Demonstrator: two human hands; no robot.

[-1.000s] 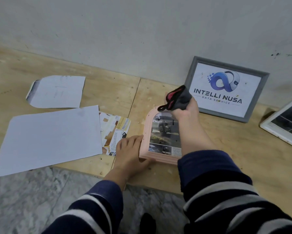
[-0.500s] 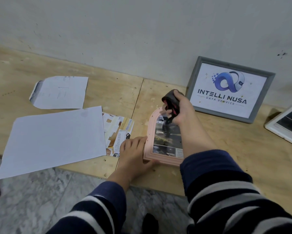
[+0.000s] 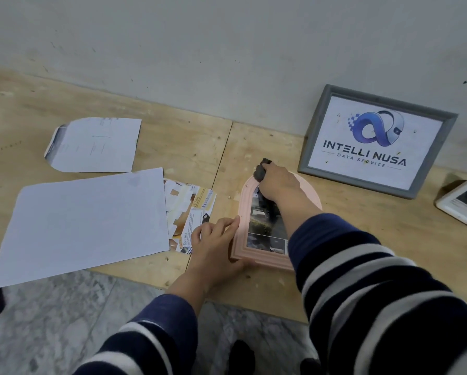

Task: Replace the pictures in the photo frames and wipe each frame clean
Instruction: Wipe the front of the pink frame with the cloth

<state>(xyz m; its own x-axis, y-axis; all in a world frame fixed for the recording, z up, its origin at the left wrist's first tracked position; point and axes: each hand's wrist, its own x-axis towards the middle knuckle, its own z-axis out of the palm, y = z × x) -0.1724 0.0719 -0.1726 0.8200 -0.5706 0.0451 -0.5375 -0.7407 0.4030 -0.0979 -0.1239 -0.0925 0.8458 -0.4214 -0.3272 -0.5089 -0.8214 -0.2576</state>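
Note:
A pink arched photo frame (image 3: 243,212) lies flat on the wooden bench with a dark street picture inside. My right hand (image 3: 279,184) grips a bunched dark grey cloth (image 3: 260,171) and presses it on the arched top of the frame. My left hand (image 3: 216,239) rests against the frame's lower left edge with fingers laid along its side and thumb at the bottom corner. A grey frame (image 3: 377,140) with a logo print leans on the wall behind. A white frame (image 3: 462,205) lies at the right edge, partly cut off.
A large white sheet (image 3: 83,226) overhangs the bench's front edge at the left. A smaller arch-cut sheet (image 3: 94,144) lies behind it. Cut printed scraps (image 3: 190,212) sit between the sheet and the pink frame. The marble floor (image 3: 51,320) shows below.
My right hand has moved the cloth down from above the frame's top onto its arched upper part. The cloth is bunched tighter. My left hand stays at the frame's lower left.

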